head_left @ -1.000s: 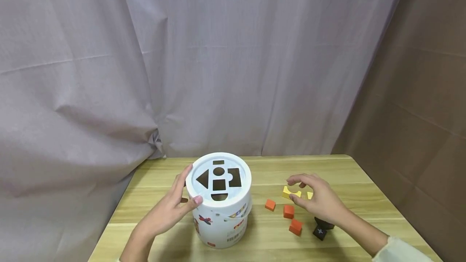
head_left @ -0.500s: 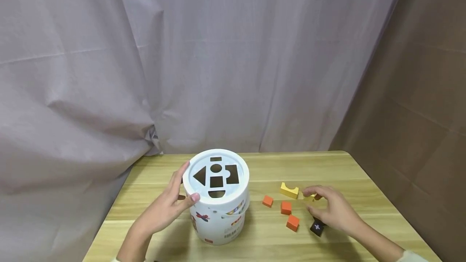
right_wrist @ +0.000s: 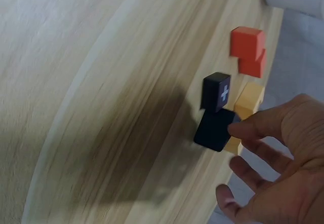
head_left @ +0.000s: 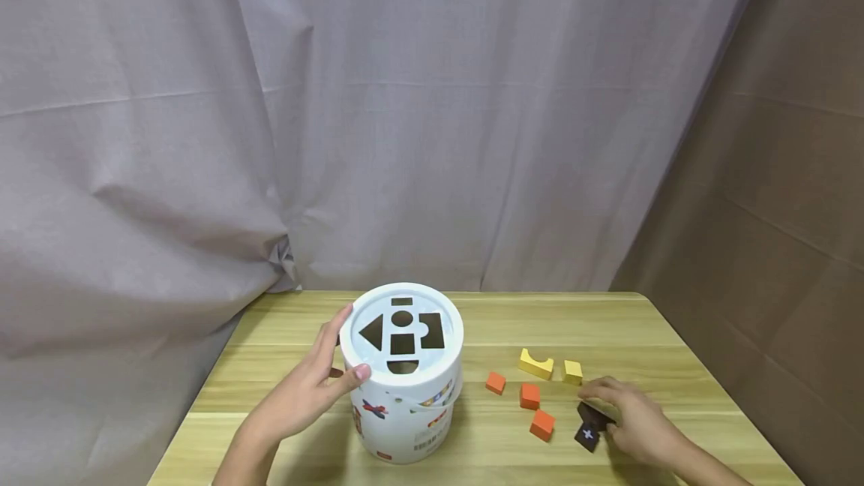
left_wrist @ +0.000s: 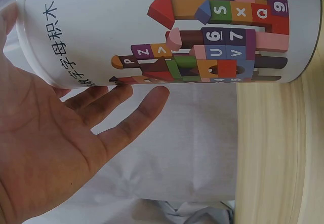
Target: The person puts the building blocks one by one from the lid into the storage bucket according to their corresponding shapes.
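Note:
A white shape-sorter bucket (head_left: pixel 405 415) stands upright on the table, its lid (head_left: pixel 439 370) cut with several shaped holes. My left hand (head_left: pixel 304 388) rests against the bucket's left side, thumb at the front rim and fingers stretched along the wall. In the left wrist view, those fingers (left_wrist: pixel 134 115) lie straight beside the printed side. At the right, my right hand (head_left: pixel 637 422) reaches down over a black block (head_left: pixel 594 417), thumb and fingertips spread about it. A smaller black cube with a white plus sign (right_wrist: pixel 216 91) touches that block.
Several orange-red blocks (head_left: pixel 529 396) lie between the bucket and the black blocks. A yellow arch block (head_left: pixel 535 366) and a yellow cube (head_left: pixel 572 373) sit behind them. Grey curtain (head_left: pixel 405 133) hangs past the table's (head_left: pixel 688 366) back edge, and a brown one (head_left: pixel 763 246) on the right.
My right hand has moved from above the yellow blocks right and toward me, down to the black block, uncovering the yellow cube. The left hand keeps its place on the bucket.

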A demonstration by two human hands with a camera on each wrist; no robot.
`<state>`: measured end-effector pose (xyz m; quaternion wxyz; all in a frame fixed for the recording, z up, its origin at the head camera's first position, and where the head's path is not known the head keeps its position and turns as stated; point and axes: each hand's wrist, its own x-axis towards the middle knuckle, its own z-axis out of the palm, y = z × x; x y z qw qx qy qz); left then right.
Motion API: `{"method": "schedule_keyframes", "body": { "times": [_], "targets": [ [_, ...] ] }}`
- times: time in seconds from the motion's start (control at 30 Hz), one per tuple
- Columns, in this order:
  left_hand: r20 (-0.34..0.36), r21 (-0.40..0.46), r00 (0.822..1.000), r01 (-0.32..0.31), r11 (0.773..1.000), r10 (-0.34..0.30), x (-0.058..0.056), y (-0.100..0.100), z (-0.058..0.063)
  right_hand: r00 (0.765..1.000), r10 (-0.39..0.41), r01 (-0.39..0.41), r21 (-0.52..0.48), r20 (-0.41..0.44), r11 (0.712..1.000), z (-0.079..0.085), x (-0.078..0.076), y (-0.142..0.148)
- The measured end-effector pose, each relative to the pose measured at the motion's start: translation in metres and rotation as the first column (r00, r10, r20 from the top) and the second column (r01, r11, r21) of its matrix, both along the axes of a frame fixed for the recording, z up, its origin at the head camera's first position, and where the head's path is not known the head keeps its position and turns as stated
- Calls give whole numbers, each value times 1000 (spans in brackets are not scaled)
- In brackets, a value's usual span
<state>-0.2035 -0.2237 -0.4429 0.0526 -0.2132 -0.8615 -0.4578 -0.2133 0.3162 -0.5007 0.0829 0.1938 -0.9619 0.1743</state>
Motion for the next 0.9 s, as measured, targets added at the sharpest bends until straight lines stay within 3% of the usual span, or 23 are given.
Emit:
{"method": "schedule_keyframes", "body": {
  "times": [0.2, 0.43, 0.7, 0.9],
  "targets": [
    [-6, 1, 1000, 13, 1000, -13, -1, 0, 1, 991, 126, -126, -11, 43, 992, -6, -8, 10],
    [8, -2, 1000, 7, 1000, -6, -1, -1, -1, 976, 121, -106, -88, 182, 990, -3, -14, 11],
    [25, -3, 1000, -11, 1000, 11, -1, 0, -1, 975, 174, -166, -70, 135, 984, 0, -18, 21],
    [-13, -15, 1000, -2, 1000, 2, -2, 0, -1, 974, 191, -186, -54, 119, 981, -3, -15, 26]
  ]
}}
